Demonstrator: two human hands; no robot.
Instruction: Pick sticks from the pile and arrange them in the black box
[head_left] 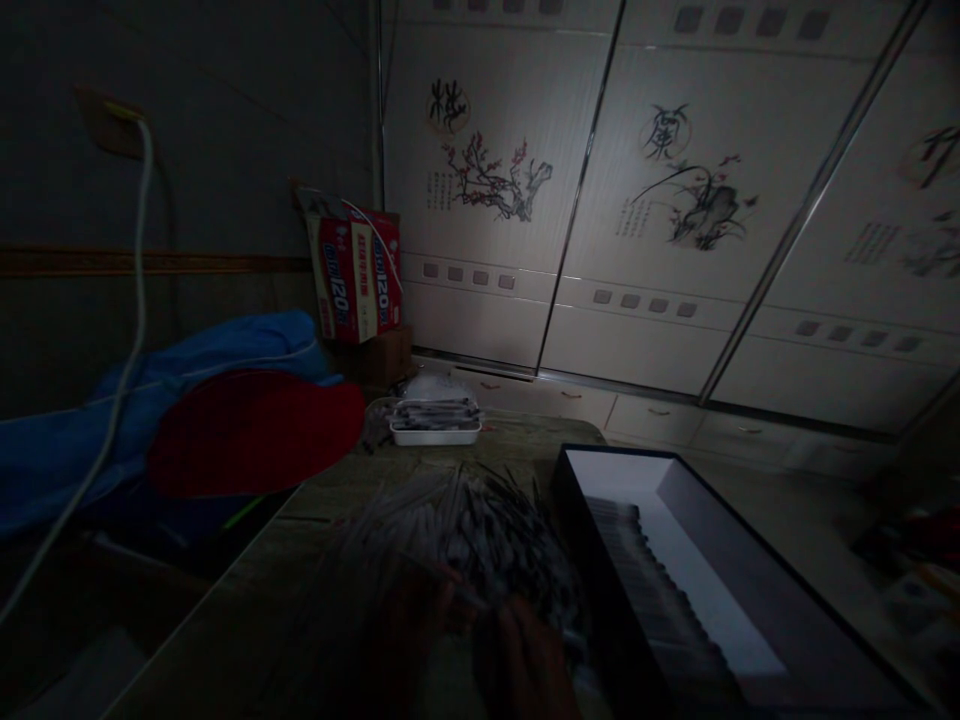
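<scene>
Very dim light covers both hands at the bottom centre. My left hand is dark and blurred, its fingers near a thin, pale, clear piece. Close beside it, my right hand has its fingers curled together at the end of that piece; what exactly it holds is too dark to tell. A loose pile of thin clear and black sticks lies on the table just beyond both hands. To the right stands a black-edged open box with white inner walls, holding a row of clear pieces with dark ends.
At the table's far edge sits a white tray filled with similar sticks. A red round item and blue cloth lie at left, near a white cable. Behind are a red carton and a cabinet.
</scene>
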